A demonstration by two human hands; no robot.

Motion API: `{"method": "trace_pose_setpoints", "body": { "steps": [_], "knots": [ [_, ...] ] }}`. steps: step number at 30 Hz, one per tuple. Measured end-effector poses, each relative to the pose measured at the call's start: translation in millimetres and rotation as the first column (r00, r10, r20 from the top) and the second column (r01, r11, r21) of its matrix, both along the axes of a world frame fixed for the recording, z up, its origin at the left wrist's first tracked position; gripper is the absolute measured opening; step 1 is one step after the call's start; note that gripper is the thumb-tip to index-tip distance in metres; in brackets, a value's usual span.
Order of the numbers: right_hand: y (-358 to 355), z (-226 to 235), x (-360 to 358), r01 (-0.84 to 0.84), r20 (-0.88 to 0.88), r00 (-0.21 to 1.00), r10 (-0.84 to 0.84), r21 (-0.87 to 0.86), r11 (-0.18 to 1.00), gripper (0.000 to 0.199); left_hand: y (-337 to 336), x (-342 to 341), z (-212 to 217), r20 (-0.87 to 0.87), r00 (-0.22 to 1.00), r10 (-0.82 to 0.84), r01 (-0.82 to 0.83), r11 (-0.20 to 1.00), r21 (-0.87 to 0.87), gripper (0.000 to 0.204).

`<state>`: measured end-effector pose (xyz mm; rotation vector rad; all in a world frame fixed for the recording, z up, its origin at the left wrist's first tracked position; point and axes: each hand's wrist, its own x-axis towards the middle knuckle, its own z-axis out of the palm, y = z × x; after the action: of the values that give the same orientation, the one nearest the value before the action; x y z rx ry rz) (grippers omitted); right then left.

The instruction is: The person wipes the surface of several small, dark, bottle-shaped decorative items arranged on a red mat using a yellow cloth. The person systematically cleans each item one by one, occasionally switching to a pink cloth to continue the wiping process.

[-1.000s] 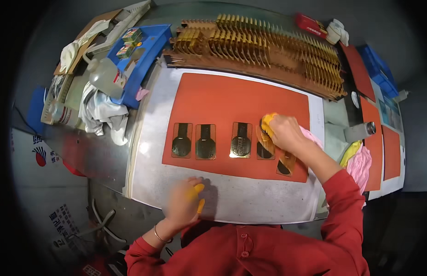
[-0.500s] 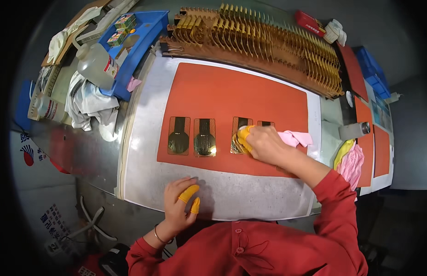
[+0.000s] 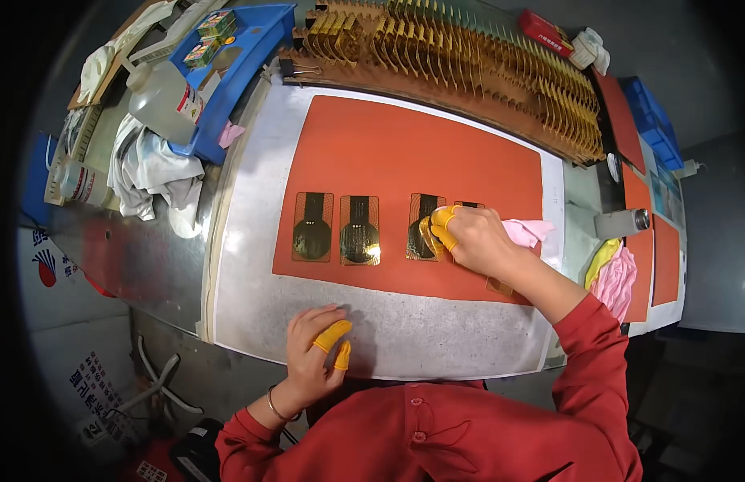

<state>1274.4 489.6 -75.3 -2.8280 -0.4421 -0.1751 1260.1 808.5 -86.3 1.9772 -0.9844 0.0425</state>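
Observation:
On an orange-red mat (image 3: 405,145) lie several thin gold-edged rectangular plates, each with a dark disc and band; two are a left plate (image 3: 312,228) and its neighbour (image 3: 360,231). My right hand (image 3: 478,237), with yellow finger cots, is closed over another plate (image 3: 421,210), hiding part of it and one to its right. A small gold-coloured piece shows at its fingertips; I cannot make out what it is. At the table's front edge, my left hand (image 3: 315,353) holds nothing, its fingers apart, two in yellow cots.
A brown rack (image 3: 332,72) of upright gold plates stands along the back. Pink cloth (image 3: 527,232) lies beside my right hand. At left are a blue tray (image 3: 228,104), a translucent jug (image 3: 165,104) and white cloth (image 3: 152,173). A bottle (image 3: 621,223) lies at right.
My right hand has shifted slightly right, uncovering more of the plate beneath it. The whole view has tilted a little; my left hand stays about where it was.

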Motion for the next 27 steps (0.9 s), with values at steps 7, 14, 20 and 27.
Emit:
{"method": "trace_pose_setpoints", "body": {
  "steps": [7, 14, 20, 27],
  "knots": [
    [-2, 4, 8, 0.089, -0.059, 0.994, -0.090, -0.010, 0.996, 0.011, 0, -1, 1, 0.013, 1.000, 0.002, -0.002, 1.000, 0.003, 0.032],
    [3, 11, 9, 0.077, -0.101, 0.992, -0.075, 0.009, 0.997, 0.008, -1, -1, 2, 0.028, 0.999, 0.015, -0.015, 1.000, -0.003, 0.030],
    [5, 20, 11, 0.093, -0.158, 0.982, -0.102, -0.067, 0.993, 0.004, -1, 0, 1, 0.008, 1.000, 0.001, -0.001, 1.000, -0.017, 0.031],
    [-25, 33, 9, 0.316, -0.075, 0.949, -0.308, 0.187, 0.930, 0.017, -1, 2, 2, -0.001, 1.000, -0.002, 0.002, 1.000, -0.007, 0.031]
  ]
}}
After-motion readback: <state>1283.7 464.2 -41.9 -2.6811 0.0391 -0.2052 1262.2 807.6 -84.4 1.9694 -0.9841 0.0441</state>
